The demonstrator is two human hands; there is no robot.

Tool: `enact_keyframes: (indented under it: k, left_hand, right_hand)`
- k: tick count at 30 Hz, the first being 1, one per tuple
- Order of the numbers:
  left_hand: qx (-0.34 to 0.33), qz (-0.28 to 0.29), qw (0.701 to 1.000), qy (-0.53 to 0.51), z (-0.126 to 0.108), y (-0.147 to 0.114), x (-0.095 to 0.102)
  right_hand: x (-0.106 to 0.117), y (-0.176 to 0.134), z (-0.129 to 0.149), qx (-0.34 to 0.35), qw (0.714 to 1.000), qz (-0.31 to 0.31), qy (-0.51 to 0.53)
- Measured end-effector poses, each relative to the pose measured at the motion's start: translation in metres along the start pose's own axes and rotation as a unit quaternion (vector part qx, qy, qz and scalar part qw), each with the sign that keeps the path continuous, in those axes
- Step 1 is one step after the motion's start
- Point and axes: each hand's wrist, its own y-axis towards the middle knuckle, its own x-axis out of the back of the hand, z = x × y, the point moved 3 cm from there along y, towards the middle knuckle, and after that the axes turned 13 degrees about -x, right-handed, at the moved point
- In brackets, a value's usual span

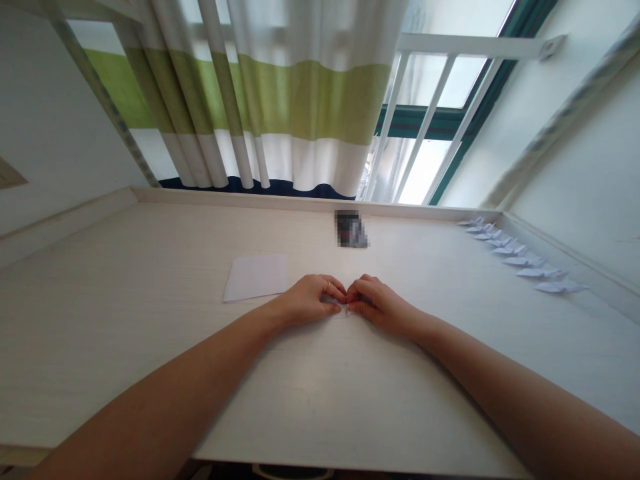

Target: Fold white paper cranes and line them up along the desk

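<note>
Green-banded curtain (310,100) beside a bright, green-framed window (440,120), white walls (55,113).

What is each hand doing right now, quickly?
Left hand: closed, pinching a small white paper piece.
Right hand: closed, pinching the same piece opposite the left.

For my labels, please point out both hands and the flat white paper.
Left hand (311,296), head view: middle of the hand.
Right hand (380,304), head view: middle of the hand.
Flat white paper (257,277), head view: middle of its top face.
</note>
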Motion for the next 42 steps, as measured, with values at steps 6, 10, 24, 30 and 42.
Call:
enact_keyframes:
  k: [6,10,24,30,42]
  left_hand:
    - [0.015,-0.008,1.0,-0.015,0.002,0.0003,-0.0012]
    - [0.019,-0.007,1.0,-0.021,0.0025,0.0005,-0.0019]
    - [0.036,-0.048,0.998,-0.03,0.0044,-0.0015,-0.0001]
    - [0.018,-0.026,0.999,-0.023,0.0065,-0.0014,-0.0023]
    - [0.008,-0.012,1.0,0.016,0.0029,-0.0013,-0.0024]
  right_hand:
    - [-0.0008,0.0025,-0.0023,-0.039,0.999,-0.021,0.017]
    - [-0.0024,0.0056,-0.0056,-0.051,0.998,-0.029,0.037]
    - [-0.0041,0.0071,-0.0048,-0.036,0.998,-0.005,0.048]
    - [-0.0055,0.0075,-0.0048,0.0,1.0,-0.003,0.018]
    - [0.0028,-0.0016,-0.0041,0.049,0.999,0.013,0.008]
